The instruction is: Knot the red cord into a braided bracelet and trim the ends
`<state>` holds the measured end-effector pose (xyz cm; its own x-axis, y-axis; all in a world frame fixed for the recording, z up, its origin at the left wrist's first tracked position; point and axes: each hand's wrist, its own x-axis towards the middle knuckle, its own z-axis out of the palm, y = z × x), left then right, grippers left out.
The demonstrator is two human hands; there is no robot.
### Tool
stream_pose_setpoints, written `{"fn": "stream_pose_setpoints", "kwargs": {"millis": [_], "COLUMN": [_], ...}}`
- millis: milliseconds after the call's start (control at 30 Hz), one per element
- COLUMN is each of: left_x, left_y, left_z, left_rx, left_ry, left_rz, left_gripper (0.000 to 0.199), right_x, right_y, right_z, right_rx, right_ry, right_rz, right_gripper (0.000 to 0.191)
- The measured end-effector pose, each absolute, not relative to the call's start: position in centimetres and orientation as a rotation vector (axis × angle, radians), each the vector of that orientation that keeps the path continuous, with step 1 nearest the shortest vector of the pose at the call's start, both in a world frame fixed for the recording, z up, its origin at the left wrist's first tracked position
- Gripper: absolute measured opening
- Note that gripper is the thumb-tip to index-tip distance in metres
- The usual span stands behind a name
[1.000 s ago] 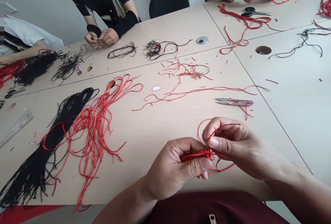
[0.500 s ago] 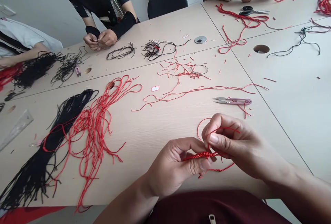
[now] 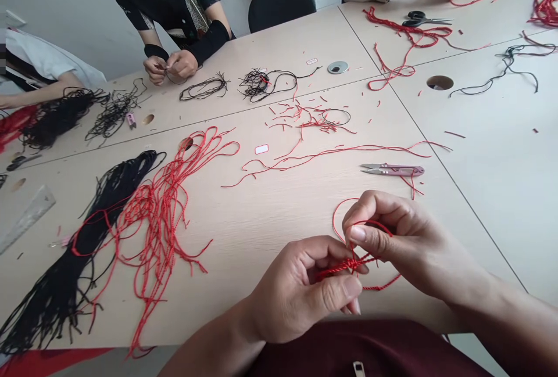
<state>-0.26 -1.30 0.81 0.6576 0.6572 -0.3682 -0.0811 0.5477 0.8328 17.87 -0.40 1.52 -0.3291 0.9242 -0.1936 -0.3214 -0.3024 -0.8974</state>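
Note:
A twisted red cord (image 3: 337, 269) with a small knot lies across the fingers of my left hand (image 3: 300, 290), the thumb resting just below the knot. Above it, my right hand (image 3: 401, 240) pinches a thin red strand between thumb and forefinger; the strand rises from the knot. A red loop of cord hangs below and behind both hands. Beyond my right hand, pink-handled thread snips (image 3: 399, 170) lie on the table (image 3: 244, 214) with bits of red thread over them.
Bundles of red cords (image 3: 161, 208) and black cords (image 3: 104, 203) lie at left. Red scraps (image 3: 305, 118) are scattered mid-table. Black scissors (image 3: 418, 19) lie at the back right. Across the table, other people's hands (image 3: 174, 68) handle cords; a black chair (image 3: 282, 5) stands behind.
My left thumb has shifted down and right, showing more of the knot. The strand end in my right hand now curves into a loop. A person's hands at the back right have moved slightly.

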Motion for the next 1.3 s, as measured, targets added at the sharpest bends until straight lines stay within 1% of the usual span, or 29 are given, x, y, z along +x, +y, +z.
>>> {"fn": "stream_pose_setpoints", "kwargs": {"millis": [100, 200, 333, 467, 600, 867, 1100, 1200, 1300], "left_x": [-0.2, -0.2, -0.1, 0.0, 0.2, 0.3, 0.0, -0.1, -0.2], "left_y": [-1.2, -0.9, -0.8, -0.9, -1.1, -1.1, -1.3, -1.5, -1.7], "left_z": [0.8, 0.6, 0.3, 0.5, 0.9, 0.9, 1.1, 1.1, 1.0], "left_rx": [0.948, 1.081, 1.205, 1.23, 1.216, 1.167, 1.388, 1.511, 1.806], "left_ry": [0.75, 0.791, 0.846, 0.97, 1.018, 1.04, 1.047, 1.1, 1.1], "left_rz": [0.557, 0.671, 0.816, 0.909, 1.0, 1.068, 1.08, 1.094, 1.179], "left_gripper": [0.021, 0.021, 0.012, 0.007, 0.006, 0.012, 0.002, 0.005, 0.016], "right_x": [17.9, 18.0, 18.4, 18.4, 18.1, 17.8, 17.9, 17.8, 17.8], "right_y": [-0.3, -0.1, 0.1, -0.4, -0.9, -0.6, -0.5, -0.5, -0.5], "right_z": [1.6, 1.3, 0.9, 0.7, 0.6, 0.9, 0.9, 0.9, 0.8], "right_rx": [-0.932, -0.933, -0.95, -1.128, -1.292, -1.174, -1.142, -1.148, -1.186], "right_ry": [-0.983, -1.042, -1.217, -1.371, -1.404, -1.294, -1.266, -1.267, -1.264], "right_rz": [1.82, 1.797, 1.746, 1.661, 1.611, 1.76, 1.771, 1.747, 1.765], "right_gripper": [0.026, 0.027, 0.026, 0.028, 0.036, 0.028, 0.033, 0.032, 0.034]}}
